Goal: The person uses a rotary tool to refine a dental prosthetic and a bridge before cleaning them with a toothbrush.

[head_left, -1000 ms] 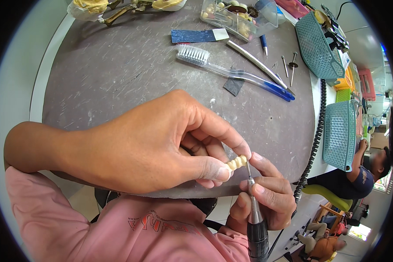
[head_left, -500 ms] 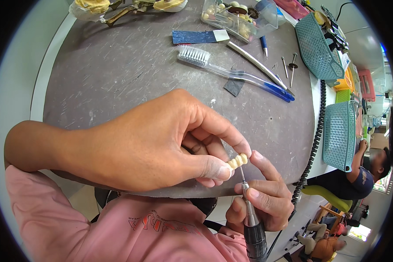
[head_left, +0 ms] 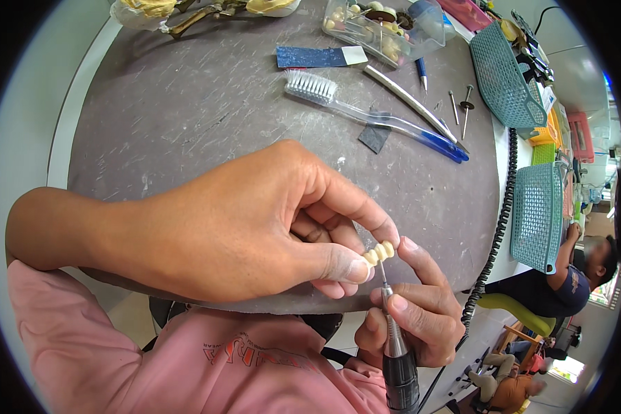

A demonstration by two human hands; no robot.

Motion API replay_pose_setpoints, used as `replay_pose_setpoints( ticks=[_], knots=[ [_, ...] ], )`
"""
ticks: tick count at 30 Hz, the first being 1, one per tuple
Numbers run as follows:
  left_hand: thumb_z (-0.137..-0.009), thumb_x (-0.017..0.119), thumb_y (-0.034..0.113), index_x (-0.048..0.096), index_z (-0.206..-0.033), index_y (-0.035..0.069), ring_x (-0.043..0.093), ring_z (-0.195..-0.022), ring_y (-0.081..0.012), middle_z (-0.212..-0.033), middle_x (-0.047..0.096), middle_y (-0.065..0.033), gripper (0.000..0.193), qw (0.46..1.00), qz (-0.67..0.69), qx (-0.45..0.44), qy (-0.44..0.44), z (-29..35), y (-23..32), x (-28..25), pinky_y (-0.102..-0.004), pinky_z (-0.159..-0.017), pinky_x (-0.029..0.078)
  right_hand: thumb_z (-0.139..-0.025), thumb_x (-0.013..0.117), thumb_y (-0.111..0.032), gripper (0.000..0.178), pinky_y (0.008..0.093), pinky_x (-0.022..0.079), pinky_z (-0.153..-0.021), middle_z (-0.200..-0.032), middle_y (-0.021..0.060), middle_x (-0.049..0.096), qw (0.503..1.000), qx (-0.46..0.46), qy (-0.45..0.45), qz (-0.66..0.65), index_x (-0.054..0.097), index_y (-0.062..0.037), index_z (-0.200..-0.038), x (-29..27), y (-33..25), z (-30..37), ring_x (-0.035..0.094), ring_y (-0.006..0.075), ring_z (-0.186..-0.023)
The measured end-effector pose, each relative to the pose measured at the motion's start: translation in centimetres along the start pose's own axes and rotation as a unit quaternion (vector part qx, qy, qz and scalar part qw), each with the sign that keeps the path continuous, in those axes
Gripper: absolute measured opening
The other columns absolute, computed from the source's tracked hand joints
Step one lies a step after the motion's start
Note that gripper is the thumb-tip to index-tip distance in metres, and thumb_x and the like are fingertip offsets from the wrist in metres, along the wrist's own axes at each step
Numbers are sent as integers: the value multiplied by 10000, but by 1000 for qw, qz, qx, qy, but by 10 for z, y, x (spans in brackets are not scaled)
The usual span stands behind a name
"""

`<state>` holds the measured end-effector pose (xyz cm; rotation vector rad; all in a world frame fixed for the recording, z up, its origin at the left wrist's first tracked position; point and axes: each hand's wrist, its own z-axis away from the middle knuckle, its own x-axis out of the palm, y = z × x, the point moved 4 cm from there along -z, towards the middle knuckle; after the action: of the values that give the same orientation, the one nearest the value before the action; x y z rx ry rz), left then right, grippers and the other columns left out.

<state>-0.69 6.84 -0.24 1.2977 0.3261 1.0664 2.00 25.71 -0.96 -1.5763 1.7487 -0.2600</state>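
Note:
Between the thumb and index finger of my left hand [head_left: 255,228] is a cream-coloured dental bridge [head_left: 379,254], a short row of joined teeth. My right hand [head_left: 424,314] grips a rotary handpiece [head_left: 397,341], silver at the front and black on the body. Its thin bur [head_left: 383,274] points up and meets the lower side of the bridge; whether it touches or sits just short I cannot tell. The right index fingertip rests close to the bridge's far end, by the left index fingertip. Both hands are over the front edge of the grey worktop [head_left: 207,103].
Beyond my hands lie a toothbrush [head_left: 366,114], a blue strip [head_left: 310,57], a metal knife-like tool [head_left: 410,100], a pen [head_left: 421,74] and burs [head_left: 466,110]. A clear box [head_left: 366,41] holds small parts. Teal baskets [head_left: 535,214] and a coiled cord [head_left: 493,248] line the right. Other people sit farther right.
The bridge is tilted slightly differently in my left fingers, and the handpiece has shifted a little to the left. Both hands keep their holds; the whole view has moved slightly.

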Motion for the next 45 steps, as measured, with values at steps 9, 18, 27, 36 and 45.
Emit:
replay_pose_setpoints(
  ticks=[9,18,27,36,45],
  knots=[
    [-902,659,-30,578,-1290,-77,695,-919,-137,-977,715,-141,399,1000,-18,-8,5,0,1,0,-256,-873,560,-792,832,-210,323,434,638,-745,-717,85,693,1000,20,6,-17,650,-52,-1006,-3,3,4,727,370,-927],
    [-904,658,-30,573,-1294,-81,695,-925,-146,-990,711,-154,403,1000,1,-6,1,-1,0,0,-268,-883,568,-790,832,-226,312,443,633,-769,-716,87,697,1000,14,3,18,673,-56,-998,0,-1,1,728,365,-923],
    [-901,654,-43,579,-1290,-79,695,-917,-138,-989,714,-148,397,1000,-14,-1,5,1,-1,-1,-253,-880,564,-816,816,-192,277,447,633,-767,-711,96,693,1000,0,-3,-17,660,-43,-990,0,2,2,721,387,-934],
    [-895,664,-45,590,-1279,-74,695,-896,-125,-971,719,-147,392,1000,-25,9,16,0,-1,0,-236,-856,569,-818,813,-174,263,456,630,-772,-719,111,701,999,22,-2,-33,632,-52,-964,-2,3,4,717,390,-955],
    [-897,653,-59,576,-1287,-90,696,-908,-138,-1002,712,-161,398,1000,-1,7,14,1,-3,0,-248,-869,571,-787,832,-226,298,448,632,-768,-712,92,698,1000,-5,-6,4,666,-50,-961,0,1,-1,723,375,-943]
  ],
)
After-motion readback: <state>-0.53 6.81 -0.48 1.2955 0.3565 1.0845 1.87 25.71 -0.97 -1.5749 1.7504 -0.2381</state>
